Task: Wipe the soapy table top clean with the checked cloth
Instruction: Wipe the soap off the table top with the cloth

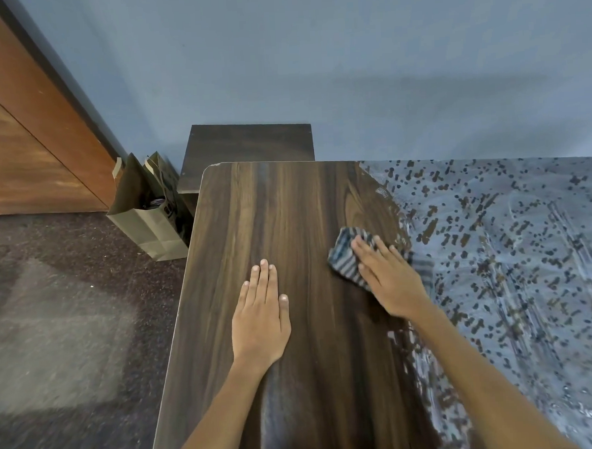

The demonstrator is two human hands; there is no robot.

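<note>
A dark wood-grain table top (281, 225) fills the middle of the view. Its left part is bare wood; its right part is covered in pale soapy film (515, 247) speckled with dark spots. The checked cloth (344, 256), blue-grey and bunched, lies at the border between the two areas. My right hand (390, 277) presses flat on the cloth with straight fingers, hiding most of it. My left hand (261, 315) rests flat on the bare wood, fingers together, to the left of the cloth.
A low dark cabinet (249, 144) stands behind the table against the blue wall. Brown paper bags (150, 211) sit on the dark floor at the table's far left corner. A wooden door or cupboard (26, 142) is at the far left.
</note>
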